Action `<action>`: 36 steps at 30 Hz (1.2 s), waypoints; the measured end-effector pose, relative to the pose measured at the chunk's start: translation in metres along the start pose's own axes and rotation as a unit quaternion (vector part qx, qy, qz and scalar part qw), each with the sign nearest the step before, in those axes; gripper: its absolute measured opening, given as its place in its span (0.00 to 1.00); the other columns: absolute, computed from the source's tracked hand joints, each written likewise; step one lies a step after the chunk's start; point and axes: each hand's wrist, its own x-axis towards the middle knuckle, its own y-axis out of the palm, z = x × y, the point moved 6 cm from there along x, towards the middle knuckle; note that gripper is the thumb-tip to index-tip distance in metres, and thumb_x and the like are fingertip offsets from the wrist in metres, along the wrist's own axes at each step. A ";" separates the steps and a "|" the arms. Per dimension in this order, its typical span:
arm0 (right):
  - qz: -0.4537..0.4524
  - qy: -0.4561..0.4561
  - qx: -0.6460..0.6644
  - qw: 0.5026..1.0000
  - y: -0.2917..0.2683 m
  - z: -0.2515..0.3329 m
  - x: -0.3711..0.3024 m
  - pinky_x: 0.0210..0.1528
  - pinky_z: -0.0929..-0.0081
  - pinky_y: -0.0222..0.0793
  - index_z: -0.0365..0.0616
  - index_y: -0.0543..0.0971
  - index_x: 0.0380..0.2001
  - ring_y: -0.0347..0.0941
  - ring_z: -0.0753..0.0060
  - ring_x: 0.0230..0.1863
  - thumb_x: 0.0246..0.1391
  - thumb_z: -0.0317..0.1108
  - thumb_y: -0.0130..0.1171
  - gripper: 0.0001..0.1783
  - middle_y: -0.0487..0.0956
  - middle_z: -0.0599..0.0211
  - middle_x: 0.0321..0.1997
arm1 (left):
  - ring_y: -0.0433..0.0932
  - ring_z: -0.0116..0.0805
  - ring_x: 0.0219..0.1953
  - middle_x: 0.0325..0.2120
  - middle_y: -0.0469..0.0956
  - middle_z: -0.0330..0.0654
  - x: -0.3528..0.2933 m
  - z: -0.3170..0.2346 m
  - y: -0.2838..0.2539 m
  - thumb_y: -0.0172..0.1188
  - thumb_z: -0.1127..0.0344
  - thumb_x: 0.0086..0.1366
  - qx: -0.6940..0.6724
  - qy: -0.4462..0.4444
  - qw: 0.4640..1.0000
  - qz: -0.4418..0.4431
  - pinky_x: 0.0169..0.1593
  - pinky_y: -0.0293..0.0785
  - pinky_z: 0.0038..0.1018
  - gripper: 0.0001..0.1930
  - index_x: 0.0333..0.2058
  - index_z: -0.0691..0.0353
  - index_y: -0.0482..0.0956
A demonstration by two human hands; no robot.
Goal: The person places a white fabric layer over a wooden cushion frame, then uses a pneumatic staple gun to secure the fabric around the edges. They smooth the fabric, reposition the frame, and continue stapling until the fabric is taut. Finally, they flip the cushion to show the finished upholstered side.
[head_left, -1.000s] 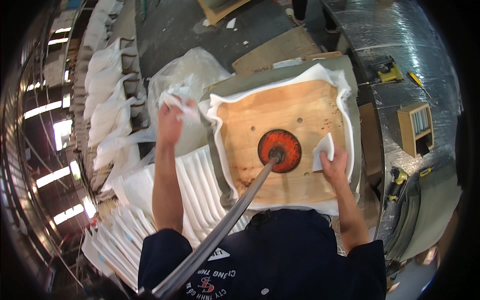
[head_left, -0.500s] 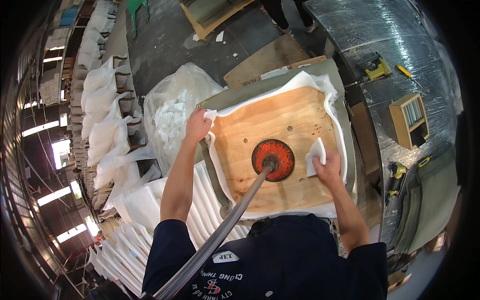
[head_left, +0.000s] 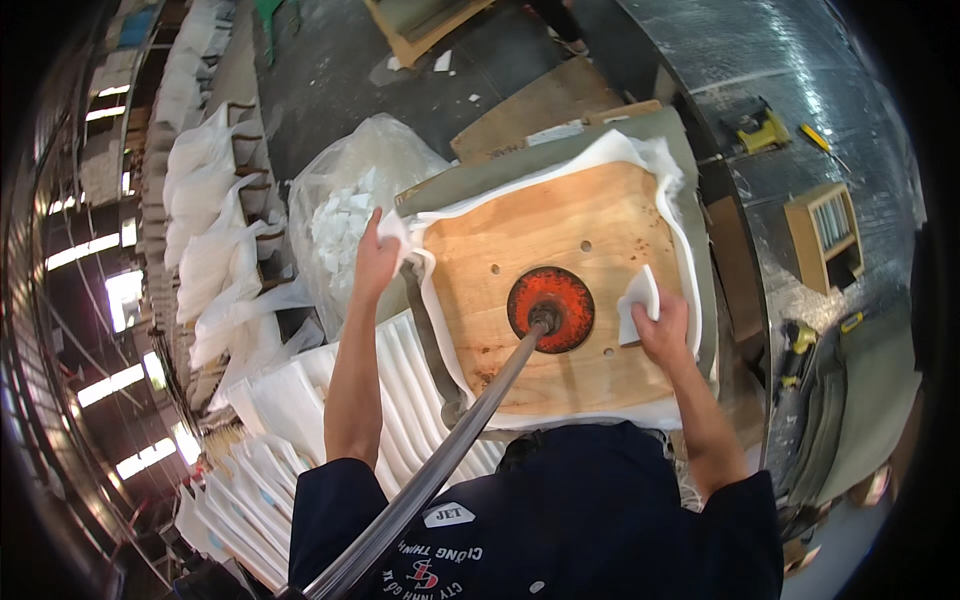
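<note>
A plywood seat board [head_left: 470, 350] lies face up, with white padding [head_left: 690, 265] showing around its edges and a grey-green cover [head_left: 680, 135] beneath. A red round disc [head_left: 577, 318] on a metal rod [head_left: 480, 415] rests on the board's middle. At the board's upper left corner, my left hand [head_left: 374, 262] is closed on a flap of white padding [head_left: 396, 231], pulled outward from the board. Over the right part of the board, my right hand [head_left: 665, 328] pinches a loose white foam scrap [head_left: 638, 297].
A clear plastic bag of white scraps [head_left: 350, 215] lies beyond my left hand. Stacked white foam sheets [head_left: 300, 385] stand at lower left. On the right-hand table [head_left: 720, 70] are a yellow staple gun [head_left: 765, 132], a yellow cutter [head_left: 816, 137] and a wooden box [head_left: 815, 235].
My left hand has moved left, drawing the padding flap away from the board's corner. My right hand still holds the scrap in nearly the same place. A person's legs at the top have shifted left.
</note>
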 end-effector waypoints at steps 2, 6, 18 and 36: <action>0.032 0.010 0.002 0.999 -0.004 0.010 0.002 0.36 0.65 0.75 0.38 0.82 0.37 0.82 0.58 0.30 0.50 0.28 0.59 0.11 0.82 0.55 0.27 | 0.80 0.51 0.47 0.47 0.79 0.54 0.020 0.063 0.014 0.50 0.71 0.59 0.156 0.064 0.986 -0.006 0.53 0.74 0.41 0.24 0.56 0.68 0.76; -0.004 -0.111 -0.031 0.993 -0.020 0.061 0.019 0.47 0.65 0.74 0.37 0.82 0.37 0.80 0.55 0.43 0.47 0.27 0.60 0.13 0.81 0.52 0.42 | 0.75 0.61 0.53 0.54 0.74 0.60 0.025 0.055 0.057 0.51 0.70 0.58 0.037 0.106 0.990 -0.082 0.58 0.71 0.45 0.23 0.52 0.69 0.78; -0.040 -0.137 -0.310 0.940 -0.023 0.097 0.179 0.58 0.57 0.72 0.44 0.86 0.40 0.74 0.43 0.56 0.49 0.33 0.61 0.15 0.77 0.48 0.58 | 0.79 0.63 0.45 0.43 0.81 0.60 0.026 0.009 0.057 0.50 0.64 0.60 0.179 0.004 0.983 -0.043 0.54 0.73 0.51 0.21 0.49 0.66 0.80; 0.045 0.079 0.211 0.973 -0.049 0.042 -0.036 0.48 0.72 0.76 0.35 0.75 0.56 0.79 0.73 0.46 0.53 0.29 0.64 0.26 0.82 0.60 0.47 | 0.80 0.36 0.45 0.43 0.78 0.41 -0.236 0.094 0.082 0.53 0.75 0.62 -0.557 -0.087 0.817 -0.122 0.46 0.80 0.36 0.18 0.52 0.60 0.73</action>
